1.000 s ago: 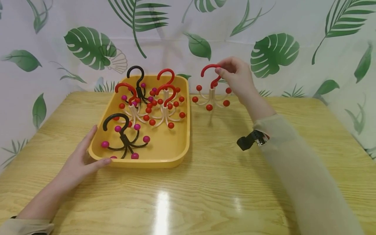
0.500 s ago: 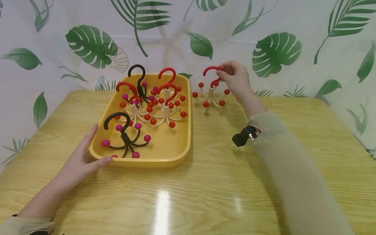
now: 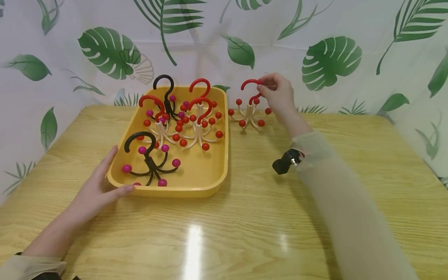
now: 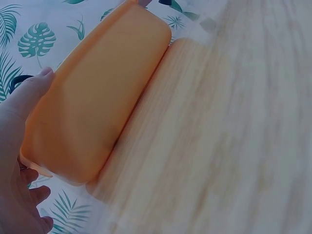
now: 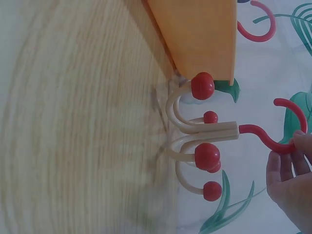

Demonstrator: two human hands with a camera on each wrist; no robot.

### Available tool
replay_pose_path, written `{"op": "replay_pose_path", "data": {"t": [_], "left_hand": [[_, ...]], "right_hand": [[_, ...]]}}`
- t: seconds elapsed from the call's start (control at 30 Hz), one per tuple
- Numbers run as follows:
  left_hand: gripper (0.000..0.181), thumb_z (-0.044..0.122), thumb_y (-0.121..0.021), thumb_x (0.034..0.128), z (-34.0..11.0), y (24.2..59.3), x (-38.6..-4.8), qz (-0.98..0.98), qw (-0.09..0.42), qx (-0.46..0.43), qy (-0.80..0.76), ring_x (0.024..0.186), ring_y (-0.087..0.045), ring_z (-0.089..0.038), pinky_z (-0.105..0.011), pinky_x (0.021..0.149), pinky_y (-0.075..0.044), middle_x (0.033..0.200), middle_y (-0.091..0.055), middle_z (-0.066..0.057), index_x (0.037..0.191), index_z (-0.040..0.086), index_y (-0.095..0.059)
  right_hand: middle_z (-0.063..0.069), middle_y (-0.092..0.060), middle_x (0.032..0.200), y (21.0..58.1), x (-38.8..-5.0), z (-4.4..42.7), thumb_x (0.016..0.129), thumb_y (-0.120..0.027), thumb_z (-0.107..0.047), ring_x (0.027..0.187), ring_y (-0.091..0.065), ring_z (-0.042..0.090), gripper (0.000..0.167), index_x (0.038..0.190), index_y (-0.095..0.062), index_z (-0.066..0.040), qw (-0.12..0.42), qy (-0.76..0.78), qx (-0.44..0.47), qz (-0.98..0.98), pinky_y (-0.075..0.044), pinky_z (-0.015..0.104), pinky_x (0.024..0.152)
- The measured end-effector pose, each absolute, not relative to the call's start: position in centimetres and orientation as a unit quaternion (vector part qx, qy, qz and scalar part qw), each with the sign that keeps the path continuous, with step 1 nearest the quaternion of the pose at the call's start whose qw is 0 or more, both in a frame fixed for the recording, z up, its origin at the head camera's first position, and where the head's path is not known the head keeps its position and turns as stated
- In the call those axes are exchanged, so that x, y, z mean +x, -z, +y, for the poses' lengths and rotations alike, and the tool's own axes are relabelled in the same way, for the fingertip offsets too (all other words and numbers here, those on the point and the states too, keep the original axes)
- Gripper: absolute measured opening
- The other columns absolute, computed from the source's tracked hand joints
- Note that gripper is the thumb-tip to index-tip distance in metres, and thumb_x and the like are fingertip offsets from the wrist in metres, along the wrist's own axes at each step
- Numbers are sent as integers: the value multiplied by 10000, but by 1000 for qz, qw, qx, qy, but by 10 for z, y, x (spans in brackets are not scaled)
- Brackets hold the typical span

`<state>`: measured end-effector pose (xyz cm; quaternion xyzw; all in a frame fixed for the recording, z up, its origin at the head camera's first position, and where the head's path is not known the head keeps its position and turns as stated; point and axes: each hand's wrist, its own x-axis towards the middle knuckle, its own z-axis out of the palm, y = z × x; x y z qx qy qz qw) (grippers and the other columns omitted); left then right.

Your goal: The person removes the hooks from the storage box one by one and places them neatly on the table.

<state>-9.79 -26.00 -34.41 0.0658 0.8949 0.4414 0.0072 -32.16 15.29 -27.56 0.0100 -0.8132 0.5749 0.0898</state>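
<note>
My right hand [image 3: 280, 95] pinches the red hook of a multi-arm hanging hook [image 3: 249, 112], held upright beside the tray's right wall. Its pale curved arms end in red balls; in the right wrist view the hanging hook [image 5: 214, 130] is low over the table, and I cannot tell whether it touches. My left hand [image 3: 92, 190] holds the near left corner of a yellow tray [image 3: 175, 191], thumb on the front rim. Inside the tray stand three hanging hooks with red tops [image 3: 198, 126] and two black hanging hooks [image 3: 150, 161] with pink balls.
The wood-grain table [image 3: 245, 225] extends around the tray. Behind its far edge hangs a white wall covering [image 3: 273, 50] with green leaf prints. A black camera [image 3: 285, 161] is strapped at my right wrist.
My right hand has moved slightly left with the red-topped hanging hook, bringing it down and closer to the tray. My left hand stays on the tray corner.
</note>
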Motion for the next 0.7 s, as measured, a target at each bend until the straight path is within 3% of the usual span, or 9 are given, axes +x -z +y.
{"op": "replay_pose_path", "data": {"t": [0.33,0.7], "left_hand": [[978,340,-699,864,-260,344,-98,900,8,60,-432,1415,12,-440,-768,980,-73,1599,14,-72,1531,354,16],[976,347,-698,864,-260,344,-98,900,9,59,-432,1418,10,-433,-763,986,-74,1599,5,-71,1530,357,16]], "right_hand": [[70,-595,1123,281,-319,149,941,-601,-106,1010,-552,176,222,1159,-595,-63,114,-569,23,-814,-487,251,903],[70,-571,1216,284,-319,152,937,-615,-141,1097,-519,187,352,1281,-543,-118,100,-543,26,-833,-454,258,944]]}}
